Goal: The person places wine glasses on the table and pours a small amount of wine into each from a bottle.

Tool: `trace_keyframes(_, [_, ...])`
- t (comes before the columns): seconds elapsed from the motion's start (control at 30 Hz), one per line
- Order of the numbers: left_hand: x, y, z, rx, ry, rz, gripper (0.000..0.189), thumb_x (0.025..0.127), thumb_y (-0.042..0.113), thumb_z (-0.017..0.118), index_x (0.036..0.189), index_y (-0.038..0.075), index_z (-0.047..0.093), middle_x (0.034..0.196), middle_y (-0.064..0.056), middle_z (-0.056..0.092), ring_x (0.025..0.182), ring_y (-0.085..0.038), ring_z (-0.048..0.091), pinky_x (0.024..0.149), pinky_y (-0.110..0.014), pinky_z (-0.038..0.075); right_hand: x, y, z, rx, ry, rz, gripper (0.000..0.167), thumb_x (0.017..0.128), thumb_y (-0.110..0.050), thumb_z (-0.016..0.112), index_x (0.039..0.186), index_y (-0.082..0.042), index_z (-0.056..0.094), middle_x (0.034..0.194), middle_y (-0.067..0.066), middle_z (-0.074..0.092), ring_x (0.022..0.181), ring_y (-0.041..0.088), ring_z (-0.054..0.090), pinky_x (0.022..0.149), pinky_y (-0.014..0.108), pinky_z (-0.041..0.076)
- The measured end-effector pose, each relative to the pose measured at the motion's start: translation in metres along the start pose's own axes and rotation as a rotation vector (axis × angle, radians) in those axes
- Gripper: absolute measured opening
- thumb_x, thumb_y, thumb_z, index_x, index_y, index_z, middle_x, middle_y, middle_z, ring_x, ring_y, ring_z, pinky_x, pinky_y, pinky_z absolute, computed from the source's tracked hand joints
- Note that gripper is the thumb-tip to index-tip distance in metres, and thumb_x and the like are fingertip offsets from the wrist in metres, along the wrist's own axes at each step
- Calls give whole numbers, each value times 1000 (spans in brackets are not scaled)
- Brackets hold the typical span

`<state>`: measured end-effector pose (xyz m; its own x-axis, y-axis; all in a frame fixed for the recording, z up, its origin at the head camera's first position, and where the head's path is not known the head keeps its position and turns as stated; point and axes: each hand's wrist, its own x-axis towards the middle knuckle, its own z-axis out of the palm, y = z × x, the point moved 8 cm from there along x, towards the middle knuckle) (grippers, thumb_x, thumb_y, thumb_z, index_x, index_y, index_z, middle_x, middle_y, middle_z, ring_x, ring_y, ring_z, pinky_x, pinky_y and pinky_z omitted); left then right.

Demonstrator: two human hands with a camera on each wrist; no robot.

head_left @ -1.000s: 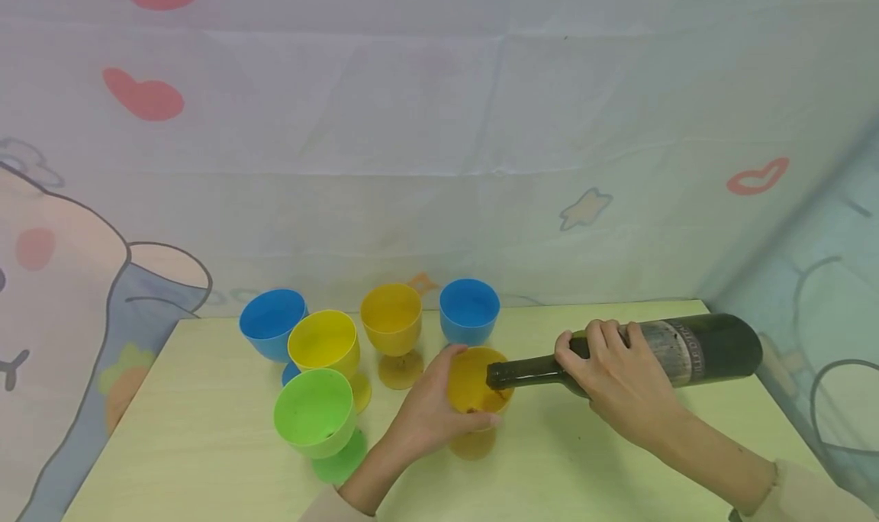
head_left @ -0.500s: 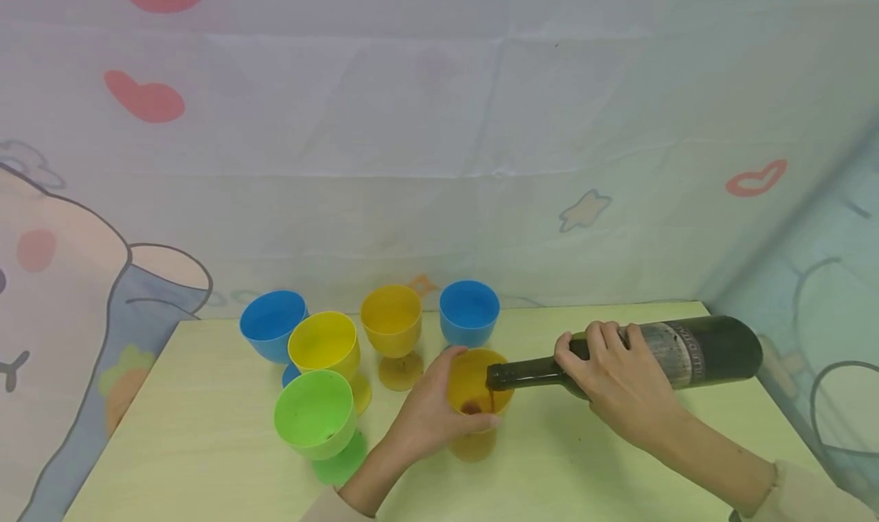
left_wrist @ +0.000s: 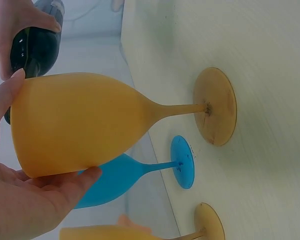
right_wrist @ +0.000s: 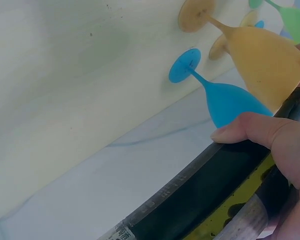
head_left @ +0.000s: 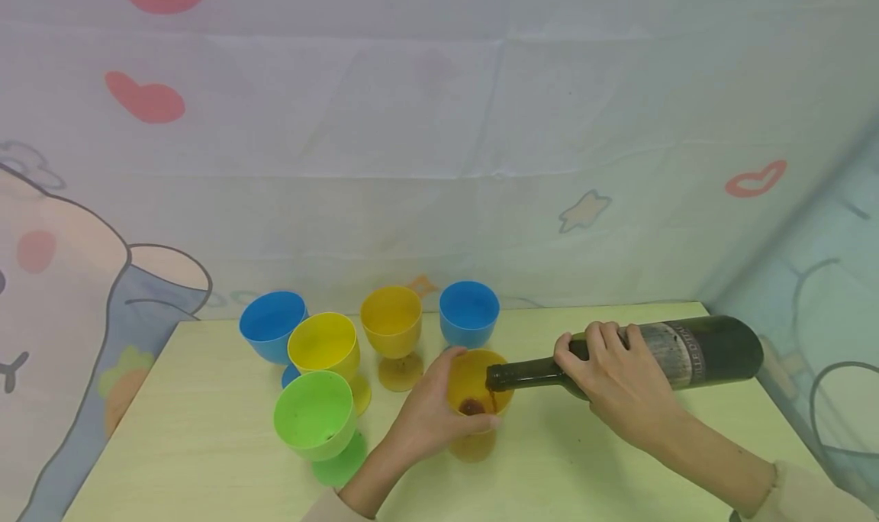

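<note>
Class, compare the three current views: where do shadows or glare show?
Head view: faint, soft shadow on the table below the bottle; left wrist: small glints on the bottle, while the held goblet looks matte; right wrist: broad, soft-edged shadow across the table.

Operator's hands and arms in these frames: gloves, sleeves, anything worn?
Left hand and right hand are bare, no gloves. Left sleeve and right sleeve are pale beige, stopping short of the hands. Something dark beside the latter is too cropped to identify.
</note>
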<state>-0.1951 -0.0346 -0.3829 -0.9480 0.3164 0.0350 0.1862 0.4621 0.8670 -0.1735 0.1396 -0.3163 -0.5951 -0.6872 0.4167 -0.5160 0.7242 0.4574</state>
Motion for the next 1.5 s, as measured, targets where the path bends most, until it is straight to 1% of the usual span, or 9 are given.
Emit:
trace_keyframes(0.33, [1,-2,1,0,-4,-12,87,66,35,81,135,7,35,129,-10,46,113,-28,45,94,-49,37,0,0,0,-10,-11,0,51,60,-7,72,103,-5,45,78,24,47,67,37,46,56,47,43])
trace_keyframes(0.53, [0,-2,1,12,-4,-20,88,66,37,80,135,8,35,131,-11,45,114,-28,45,94,-50,37,1,0,0,-5,-19,2,50,62,-5,70,104,-4,45,79,24,47,68,37,46,57,48,44])
trace_keyframes(1.0, [0,-1,0,22,6,-10,88,66,36,81,135,7,36,130,-11,46,114,-28,45,94,-49,37,1,0,-1,3,-2,1,49,61,-4,70,104,-4,46,78,24,48,68,38,47,58,48,44])
trace_keyframes(1.2, [-1,0,0,20,9,-2,88,66,35,81,135,6,36,129,-12,46,113,-28,46,94,-48,38,1,-1,0,-3,-12,1,50,61,-6,72,104,-4,46,78,24,48,69,38,48,58,49,45])
trace_keyframes(1.5, [0,-2,0,24,5,-10,88,66,36,81,135,7,35,131,-11,46,115,-28,45,95,-48,37,1,0,0,-8,-25,7,50,60,-6,72,104,-5,45,79,24,49,69,38,48,59,48,45])
